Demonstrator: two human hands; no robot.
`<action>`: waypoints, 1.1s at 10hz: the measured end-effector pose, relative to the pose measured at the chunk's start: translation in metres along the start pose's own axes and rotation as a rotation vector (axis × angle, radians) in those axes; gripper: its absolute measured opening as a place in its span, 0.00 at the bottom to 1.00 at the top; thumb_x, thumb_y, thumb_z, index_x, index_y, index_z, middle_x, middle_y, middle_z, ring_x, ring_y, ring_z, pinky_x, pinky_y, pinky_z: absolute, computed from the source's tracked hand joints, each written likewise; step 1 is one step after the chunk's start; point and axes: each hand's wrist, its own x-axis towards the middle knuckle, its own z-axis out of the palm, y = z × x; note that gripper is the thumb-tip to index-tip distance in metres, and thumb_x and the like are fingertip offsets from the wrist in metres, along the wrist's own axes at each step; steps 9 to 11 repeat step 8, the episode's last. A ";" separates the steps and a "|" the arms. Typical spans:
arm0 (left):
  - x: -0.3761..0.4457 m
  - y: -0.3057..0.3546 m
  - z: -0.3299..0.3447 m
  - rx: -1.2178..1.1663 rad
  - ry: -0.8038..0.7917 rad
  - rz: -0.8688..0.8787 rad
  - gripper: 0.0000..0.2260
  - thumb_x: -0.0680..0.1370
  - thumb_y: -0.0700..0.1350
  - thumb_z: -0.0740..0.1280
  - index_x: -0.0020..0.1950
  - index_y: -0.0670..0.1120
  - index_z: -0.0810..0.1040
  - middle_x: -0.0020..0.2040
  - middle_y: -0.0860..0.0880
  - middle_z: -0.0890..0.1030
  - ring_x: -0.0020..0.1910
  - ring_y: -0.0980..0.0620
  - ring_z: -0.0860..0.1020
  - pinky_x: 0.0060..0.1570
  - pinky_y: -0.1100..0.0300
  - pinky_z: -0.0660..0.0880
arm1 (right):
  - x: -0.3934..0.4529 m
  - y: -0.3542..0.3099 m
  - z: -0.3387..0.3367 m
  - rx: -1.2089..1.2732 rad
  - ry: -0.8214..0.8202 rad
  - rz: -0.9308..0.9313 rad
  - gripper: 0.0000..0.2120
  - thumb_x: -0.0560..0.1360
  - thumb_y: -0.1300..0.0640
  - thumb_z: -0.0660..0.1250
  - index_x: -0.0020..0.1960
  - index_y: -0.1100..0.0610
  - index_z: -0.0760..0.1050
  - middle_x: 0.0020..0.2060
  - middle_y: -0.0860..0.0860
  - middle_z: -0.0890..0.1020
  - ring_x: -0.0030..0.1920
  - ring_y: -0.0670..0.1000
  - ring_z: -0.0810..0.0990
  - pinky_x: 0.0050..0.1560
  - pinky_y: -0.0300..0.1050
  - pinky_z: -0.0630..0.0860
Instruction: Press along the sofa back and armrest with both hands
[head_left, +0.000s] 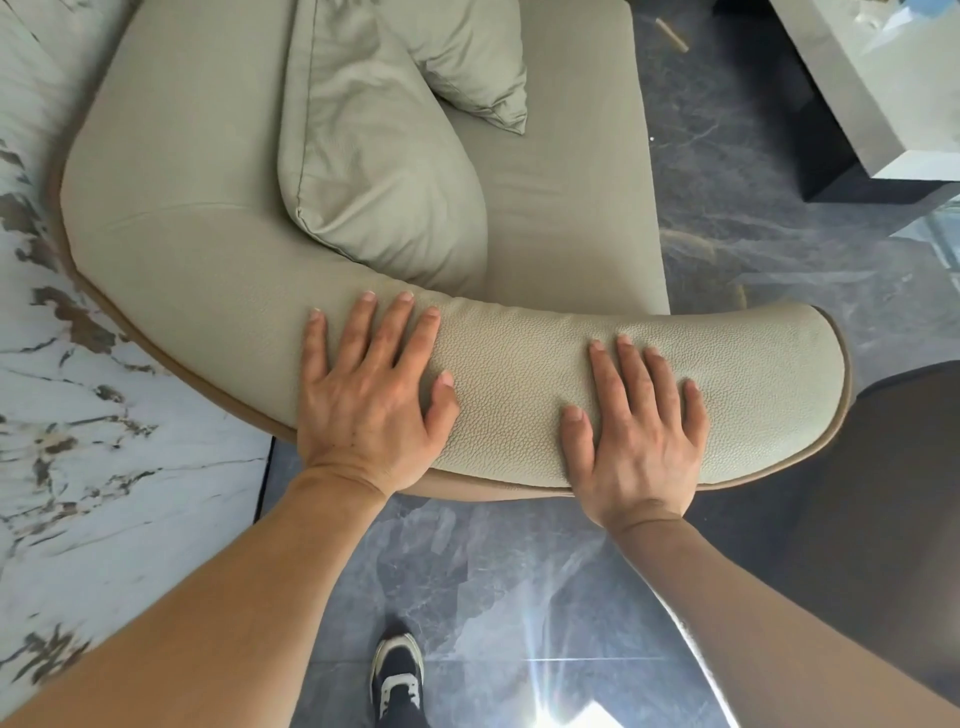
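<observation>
Pale green pebbled-leather sofa armrest (519, 374): left hand (371, 400) and right hand (636, 431) lay flat, each grip wide, holding nothing; curved sofa back (171, 218) apparently left.

Brightness: bright, even daylight.
Glare: white flare streaks on the glossy floor (524, 582) at the bottom edge.
Shadows: soft, under both hands on the armrest (519, 384); dark patch at right.
Focus: sharp centre, leather grain clear.
Distortion: wide-angle bending, forearms stretched toward the corners.

Domestic living room: upholstered sofa (218, 171) with loose cushion (374, 156), low coffee bench (878, 83), polished grey marble floor (753, 218).
</observation>
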 end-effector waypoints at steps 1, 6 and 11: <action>0.000 0.001 -0.002 0.004 -0.049 -0.008 0.26 0.77 0.55 0.54 0.72 0.47 0.71 0.72 0.45 0.72 0.73 0.41 0.66 0.72 0.36 0.53 | -0.001 -0.002 -0.004 -0.009 -0.044 0.012 0.31 0.79 0.38 0.42 0.75 0.52 0.64 0.73 0.53 0.68 0.74 0.58 0.63 0.72 0.63 0.56; 0.011 0.009 -0.035 -0.013 -0.553 -0.075 0.29 0.80 0.58 0.44 0.79 0.52 0.43 0.80 0.50 0.43 0.78 0.46 0.41 0.74 0.41 0.39 | 0.022 -0.001 -0.059 0.063 -0.666 0.056 0.32 0.79 0.37 0.45 0.79 0.46 0.41 0.79 0.46 0.43 0.77 0.50 0.40 0.75 0.55 0.41; 0.022 0.013 -0.084 -0.066 -0.912 -0.089 0.29 0.81 0.58 0.49 0.79 0.52 0.44 0.80 0.50 0.42 0.78 0.45 0.44 0.75 0.43 0.45 | 0.045 0.003 -0.117 -0.067 -0.982 0.013 0.32 0.80 0.36 0.43 0.79 0.49 0.41 0.79 0.48 0.43 0.78 0.55 0.41 0.74 0.61 0.39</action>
